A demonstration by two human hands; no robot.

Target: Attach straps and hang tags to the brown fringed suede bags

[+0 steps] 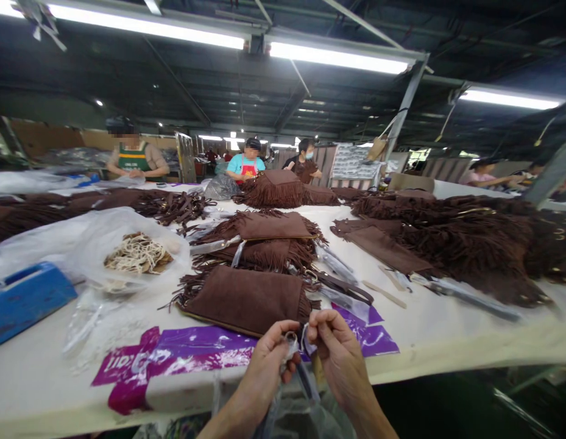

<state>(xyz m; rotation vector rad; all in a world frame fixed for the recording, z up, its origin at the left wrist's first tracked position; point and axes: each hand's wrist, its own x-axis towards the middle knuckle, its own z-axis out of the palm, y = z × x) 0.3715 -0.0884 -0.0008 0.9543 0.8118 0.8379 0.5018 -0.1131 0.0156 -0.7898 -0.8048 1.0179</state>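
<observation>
At the table's front edge, my left hand [276, 353] is closed on a bag strap's metal clasp [290, 336], partly covered in whitish plastic. The plastic-wrapped strap [307, 384] hangs down below my hands. My right hand [334, 341], fingers pinched together, grips a pale strip of wrapping [306, 341] beside the clasp. Just beyond both hands lies a dark brown fringed bag [246, 299] with a zipper along its near edge. Under it is purple printed plastic [205, 347]. My fingers hide part of the clasp and the strip.
More brown fringed bags [276, 225] are stacked behind, with a large heap [470, 244] at right. To the left are a clear bag of strings and tags [139, 253] and a blue box-like holder [31, 299]. Co-workers [250, 164] stand across the table.
</observation>
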